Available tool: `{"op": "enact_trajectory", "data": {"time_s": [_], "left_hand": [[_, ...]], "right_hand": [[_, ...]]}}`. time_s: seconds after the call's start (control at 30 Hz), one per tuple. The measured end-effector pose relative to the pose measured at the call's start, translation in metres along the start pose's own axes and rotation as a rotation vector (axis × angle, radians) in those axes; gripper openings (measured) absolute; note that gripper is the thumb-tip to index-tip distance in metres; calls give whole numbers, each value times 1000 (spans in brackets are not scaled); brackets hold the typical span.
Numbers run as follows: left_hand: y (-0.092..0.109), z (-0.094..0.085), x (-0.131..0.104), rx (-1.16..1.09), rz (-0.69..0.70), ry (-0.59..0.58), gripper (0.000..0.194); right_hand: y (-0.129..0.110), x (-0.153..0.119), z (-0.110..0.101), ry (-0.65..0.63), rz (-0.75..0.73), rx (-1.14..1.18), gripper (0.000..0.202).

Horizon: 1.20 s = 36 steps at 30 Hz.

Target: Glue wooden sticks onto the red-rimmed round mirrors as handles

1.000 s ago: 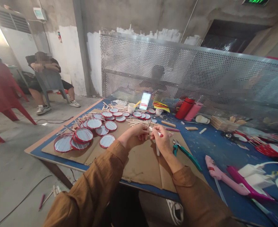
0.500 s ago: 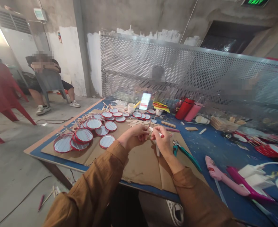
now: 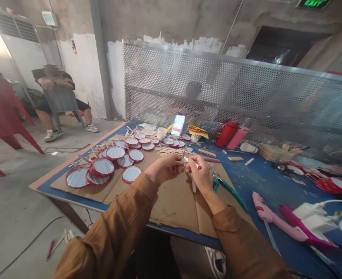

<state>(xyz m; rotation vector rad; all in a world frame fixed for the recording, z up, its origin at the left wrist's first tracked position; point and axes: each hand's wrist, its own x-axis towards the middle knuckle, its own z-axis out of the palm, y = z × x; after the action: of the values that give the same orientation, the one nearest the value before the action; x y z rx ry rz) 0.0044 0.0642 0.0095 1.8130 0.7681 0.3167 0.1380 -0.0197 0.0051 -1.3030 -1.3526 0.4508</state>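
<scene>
My left hand is closed on a thin wooden stick, held upright above the cardboard. Close beside it, my right hand grips a slim white marker with a red end. The marker's front end points toward the stick; I cannot tell whether they touch. Left of my hands lie several round discs with pale faces and red rims, some overlapping, some with sticks attached. Loose wooden sticks lie just behind my left hand. A pale strip rests below my right hand.
Teal-handled pliers lie right of my right hand. Farther right are a pink glue gun and a magenta power strip with plugs. Red bottle, paper cup and phone stand before a perforated metal screen.
The wooden stick in my left hand has turned, so more of its length shows. My right hand stays almost in place with the marker.
</scene>
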Motion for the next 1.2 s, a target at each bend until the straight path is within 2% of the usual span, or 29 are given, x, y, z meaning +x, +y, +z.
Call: {"op": "enact_trajectory", "data": {"time_s": [0.53, 1.03, 1.2], "left_hand": [[-1, 0, 1, 18, -3, 4, 17], [0, 1, 1, 26, 3, 5, 18], [-2, 0, 1, 41, 7, -3, 18]], "right_hand": [[0, -1, 0, -26, -19, 2, 21], [-1, 0, 0, 13, 7, 10, 23], [1, 0, 0, -18, -12, 8, 22]]}}
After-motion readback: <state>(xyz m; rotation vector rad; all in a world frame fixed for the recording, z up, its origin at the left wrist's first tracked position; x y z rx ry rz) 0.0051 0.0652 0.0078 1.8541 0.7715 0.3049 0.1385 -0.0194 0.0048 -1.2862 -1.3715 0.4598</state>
